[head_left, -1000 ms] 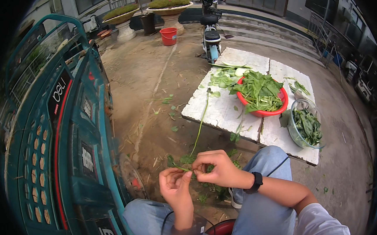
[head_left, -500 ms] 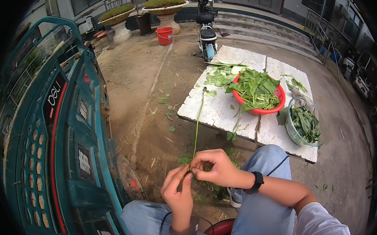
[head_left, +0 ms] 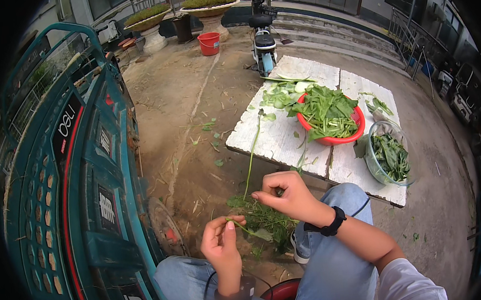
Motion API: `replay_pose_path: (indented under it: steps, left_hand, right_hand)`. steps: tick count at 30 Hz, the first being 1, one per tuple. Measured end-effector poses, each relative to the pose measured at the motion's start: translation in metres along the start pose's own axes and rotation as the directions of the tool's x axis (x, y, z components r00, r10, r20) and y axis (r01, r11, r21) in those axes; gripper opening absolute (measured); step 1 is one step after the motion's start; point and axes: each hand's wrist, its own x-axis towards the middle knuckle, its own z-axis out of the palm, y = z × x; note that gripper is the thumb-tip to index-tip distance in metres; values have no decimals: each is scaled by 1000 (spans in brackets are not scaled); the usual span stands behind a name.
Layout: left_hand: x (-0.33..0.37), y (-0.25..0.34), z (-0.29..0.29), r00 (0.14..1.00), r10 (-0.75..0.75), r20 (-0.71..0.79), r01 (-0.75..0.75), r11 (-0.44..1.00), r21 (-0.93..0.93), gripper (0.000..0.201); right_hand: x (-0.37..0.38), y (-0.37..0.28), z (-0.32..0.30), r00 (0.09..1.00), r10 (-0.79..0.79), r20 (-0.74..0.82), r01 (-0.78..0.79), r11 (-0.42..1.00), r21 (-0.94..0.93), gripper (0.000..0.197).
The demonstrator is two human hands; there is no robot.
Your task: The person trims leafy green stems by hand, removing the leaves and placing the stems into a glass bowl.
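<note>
My left hand [head_left: 221, 243] is closed, pinching a short green stem with a leaf [head_left: 262, 234] at its end. Above and to the right of it, my right hand [head_left: 291, 194] is curled, thumb against the fingers; whether something small is inside I cannot make out. A long green vine stem [head_left: 253, 149] lies over the table edge and hangs down close to my right thumb, seemingly not gripped. Below my hands, a pile of leafy greens [head_left: 270, 220] lies on the ground. On the table, a red basket [head_left: 340, 141] holds leaves and cut stems, and a clear bowl [head_left: 373, 166] holds darker leaves.
The low white table [head_left: 300, 129] stands ahead to the right, with pale green vegetable pieces [head_left: 284, 94] on it. A green cargo tricycle [head_left: 94, 177] flanks my left side. Farther off are a scooter [head_left: 263, 42], a red bucket [head_left: 209, 44] and planters [head_left: 210, 13].
My hands, together before, have moved apart. The right one went up and to the right; the left dropped slightly, and the leaf stem in it now shows.
</note>
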Motion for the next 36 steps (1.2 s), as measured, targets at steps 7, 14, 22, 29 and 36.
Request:
replay_pose_path:
  steps: [7, 14, 22, 29, 36]
  left_hand:
    - [2, -4, -4, 995, 100, 11, -100, 978, 183, 12]
    - [8, 3, -5, 927, 312, 209, -375, 807, 457, 12]
    - [7, 10, -5, 968, 160, 192, -238, 827, 510, 12]
    - [7, 3, -5, 965, 125, 229, -205, 907, 368, 9]
    - [1, 3, -5, 983, 108, 149, -149, 941, 304, 3]
  right_hand:
    - [1, -6, -1, 993, -108, 48, 100, 984, 150, 21]
    - [-3, -8, 4, 930, -286, 230, 270, 958, 99, 17]
    - [-3, -11, 2, 947, -243, 209, 233, 970, 69, 11]
    - [-4, -13, 12, 951, -266, 156, 246, 960, 136, 11]
    - [-5, -15, 18, 933, -333, 134, 319, 941, 113, 12]
